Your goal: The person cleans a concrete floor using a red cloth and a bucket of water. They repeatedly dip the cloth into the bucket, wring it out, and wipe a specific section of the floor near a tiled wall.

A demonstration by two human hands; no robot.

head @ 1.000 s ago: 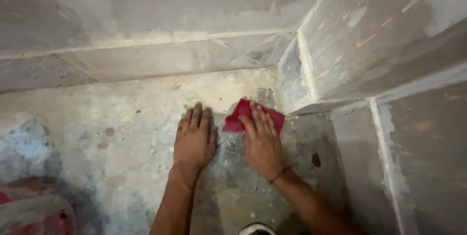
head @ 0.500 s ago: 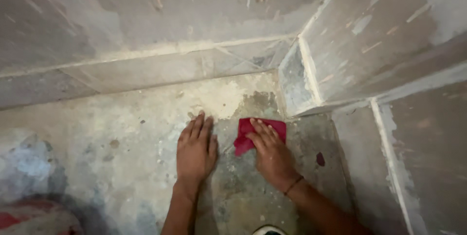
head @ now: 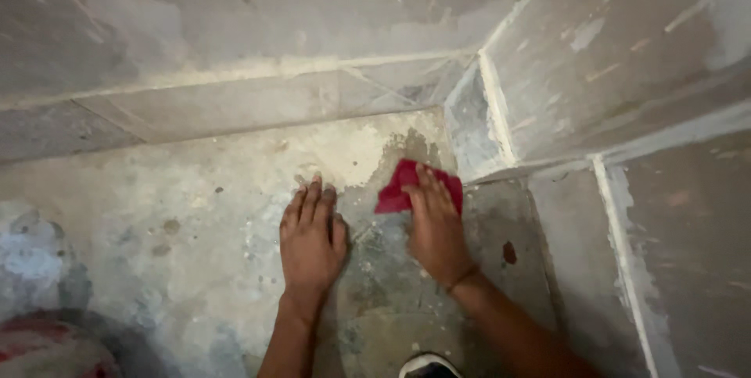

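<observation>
A small red cloth lies on the stained concrete floor close to the corner of the tiled skirting. My right hand presses flat on the cloth, fingers spread over it and pointing toward the corner. Its wrist carries a thin thread band. My left hand rests palm down on the bare floor just left of the cloth, fingers together, holding nothing. A wet dark patch spreads around both hands.
Grey tiled skirting runs along the far wall and a tiled corner column juts out on the right. A red and white object sits at the bottom left. A shoe tip shows at the bottom edge.
My right hand has pushed the red cloth forward toward the corner after pulling it back half a second ago. The left hand stays planted on the floor.
</observation>
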